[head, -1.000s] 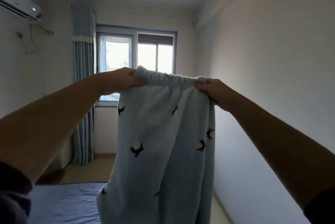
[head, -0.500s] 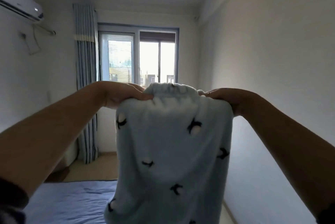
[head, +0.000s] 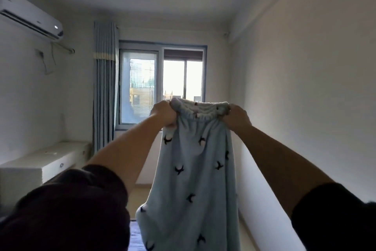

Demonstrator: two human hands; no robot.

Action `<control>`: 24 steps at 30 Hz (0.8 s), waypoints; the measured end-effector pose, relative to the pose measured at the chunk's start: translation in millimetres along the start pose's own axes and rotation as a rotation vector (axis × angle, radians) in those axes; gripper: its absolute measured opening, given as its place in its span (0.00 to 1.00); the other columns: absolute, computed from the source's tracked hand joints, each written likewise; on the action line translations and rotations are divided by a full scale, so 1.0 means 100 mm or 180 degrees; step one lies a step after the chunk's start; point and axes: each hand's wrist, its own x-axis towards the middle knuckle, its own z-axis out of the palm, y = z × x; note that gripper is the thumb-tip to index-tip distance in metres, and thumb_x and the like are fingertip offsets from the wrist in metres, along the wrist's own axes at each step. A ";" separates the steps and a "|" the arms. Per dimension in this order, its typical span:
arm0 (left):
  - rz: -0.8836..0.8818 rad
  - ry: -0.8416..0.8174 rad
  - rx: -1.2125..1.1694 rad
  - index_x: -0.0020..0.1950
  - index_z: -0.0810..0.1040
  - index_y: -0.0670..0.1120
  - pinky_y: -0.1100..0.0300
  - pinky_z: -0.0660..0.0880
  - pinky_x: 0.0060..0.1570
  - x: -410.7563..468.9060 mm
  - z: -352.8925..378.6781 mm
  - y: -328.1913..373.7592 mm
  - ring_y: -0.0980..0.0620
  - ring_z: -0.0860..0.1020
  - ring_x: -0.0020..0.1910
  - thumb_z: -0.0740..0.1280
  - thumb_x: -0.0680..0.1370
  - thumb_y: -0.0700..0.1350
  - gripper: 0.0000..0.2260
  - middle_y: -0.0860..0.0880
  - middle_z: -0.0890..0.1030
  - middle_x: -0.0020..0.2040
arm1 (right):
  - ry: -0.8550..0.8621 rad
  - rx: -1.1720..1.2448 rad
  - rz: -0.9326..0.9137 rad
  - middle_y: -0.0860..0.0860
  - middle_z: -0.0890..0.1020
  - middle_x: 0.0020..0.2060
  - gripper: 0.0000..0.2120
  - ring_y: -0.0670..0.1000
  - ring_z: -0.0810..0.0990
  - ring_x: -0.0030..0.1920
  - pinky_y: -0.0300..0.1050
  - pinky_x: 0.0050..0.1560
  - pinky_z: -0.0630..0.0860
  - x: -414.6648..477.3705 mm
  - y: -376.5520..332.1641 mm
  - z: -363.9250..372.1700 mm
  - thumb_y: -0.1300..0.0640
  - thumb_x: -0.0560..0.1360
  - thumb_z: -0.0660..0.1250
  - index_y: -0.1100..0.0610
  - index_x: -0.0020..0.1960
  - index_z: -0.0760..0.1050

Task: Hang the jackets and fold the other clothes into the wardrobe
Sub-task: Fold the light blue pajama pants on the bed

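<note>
Before window point(head: 162, 84): fleece trousers point(head: 195, 169) waistband pinched in both hands' fingers point(head: 168, 123).

Both arms stretch forward and upward from the lower corners toward mid-frame, forearms bare. The left hand point(head: 164, 113) and right hand point(head: 237, 117) sit level, fingers curled tight, each clutching one end of the pale blue garment point(head: 195, 169) at its waistband.
</note>
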 end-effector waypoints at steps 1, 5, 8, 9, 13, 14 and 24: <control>0.0079 0.0206 -0.0289 0.58 0.76 0.41 0.59 0.74 0.49 0.14 -0.06 0.08 0.45 0.79 0.52 0.65 0.77 0.42 0.11 0.43 0.81 0.54 | 0.0244 0.0282 0.0034 0.58 0.80 0.57 0.15 0.59 0.78 0.58 0.45 0.54 0.72 0.14 -0.08 -0.07 0.58 0.77 0.63 0.58 0.62 0.75; 0.0531 0.0880 -0.1886 0.59 0.76 0.45 0.58 0.74 0.52 0.38 -0.47 0.41 0.49 0.78 0.53 0.69 0.73 0.37 0.15 0.47 0.80 0.55 | 0.0791 0.1660 -0.0356 0.57 0.79 0.55 0.13 0.59 0.78 0.56 0.55 0.59 0.76 0.54 -0.38 -0.56 0.63 0.76 0.63 0.60 0.61 0.73; 0.0862 0.0804 -0.2168 0.59 0.76 0.47 0.60 0.75 0.51 0.34 -0.62 0.52 0.53 0.78 0.52 0.71 0.72 0.40 0.16 0.52 0.80 0.53 | 0.0828 0.2225 -0.0722 0.50 0.79 0.51 0.13 0.51 0.78 0.52 0.48 0.55 0.78 0.45 -0.42 -0.80 0.65 0.76 0.63 0.55 0.59 0.73; 0.0906 0.0682 -0.2208 0.60 0.76 0.47 0.57 0.76 0.54 0.30 -0.62 0.53 0.52 0.79 0.54 0.70 0.71 0.41 0.17 0.51 0.81 0.54 | 0.0775 0.2314 -0.0750 0.47 0.78 0.49 0.13 0.47 0.78 0.49 0.42 0.52 0.78 0.39 -0.39 -0.82 0.65 0.76 0.63 0.54 0.58 0.73; 0.1024 0.0327 -0.2373 0.58 0.75 0.41 0.56 0.77 0.55 0.01 -0.43 0.43 0.47 0.78 0.56 0.68 0.74 0.34 0.13 0.45 0.80 0.54 | 0.0661 0.2214 -0.0546 0.44 0.76 0.46 0.15 0.37 0.75 0.43 0.32 0.46 0.75 0.06 -0.19 -0.68 0.66 0.76 0.64 0.59 0.62 0.72; 0.1053 0.0211 -0.2508 0.56 0.74 0.40 0.59 0.78 0.52 -0.10 -0.36 0.39 0.47 0.78 0.54 0.67 0.75 0.32 0.11 0.45 0.80 0.52 | 0.0590 0.2217 -0.0490 0.44 0.76 0.46 0.15 0.37 0.75 0.43 0.31 0.46 0.75 -0.07 -0.13 -0.62 0.66 0.76 0.64 0.60 0.62 0.72; -0.0027 -0.0505 -0.1168 0.61 0.76 0.46 0.53 0.77 0.51 -1.88 0.48 -0.33 0.43 0.79 0.51 0.71 0.72 0.44 0.17 0.43 0.81 0.53 | -0.0771 0.2042 0.0655 0.56 0.76 0.53 0.14 0.55 0.75 0.51 0.60 0.57 0.75 -1.99 0.49 -0.17 0.67 0.77 0.63 0.57 0.62 0.72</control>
